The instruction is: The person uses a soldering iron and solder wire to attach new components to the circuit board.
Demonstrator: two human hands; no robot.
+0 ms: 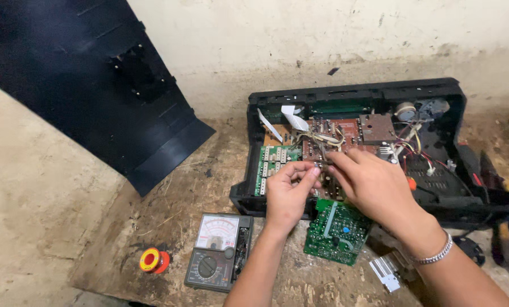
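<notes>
Head view, one frame. Open black chassis [357, 96] lies on the worn wooden table [180, 187], cover off, boards exposed. Left hand [288, 193] and right hand [374, 185] meet over the middle of the chassis; fingertips of both pinch a bundle of thin wires [322, 139] where it comes down off the brown circuit board [337, 133]. Both hands closed on that bundle, close together, nearly touching. What exactly sits between the fingertips is too small to tell. Judgement: this work wants a light pinch near the wire ends, the pull kept along the run of the wire and not across it, and the left hand steadying while the right does the fine work, since the leads look thin and the solder joints could lift. A small green board [274, 162] sits just left of the hands inside the case. A loose green circuit board [337, 230] leans at the chassis front edge, directly under the wrists, and could be knocked. White ribbon cable [291, 116] curls up behind the bundle, near enough to snag. On the table: analogue multimeter [217, 250] front left, red and yellow spool [152, 260] beside it, finned heat sink [388, 272] near the right forearm. Black cover panel [106, 85] leans against the wall, well apart.
</notes>
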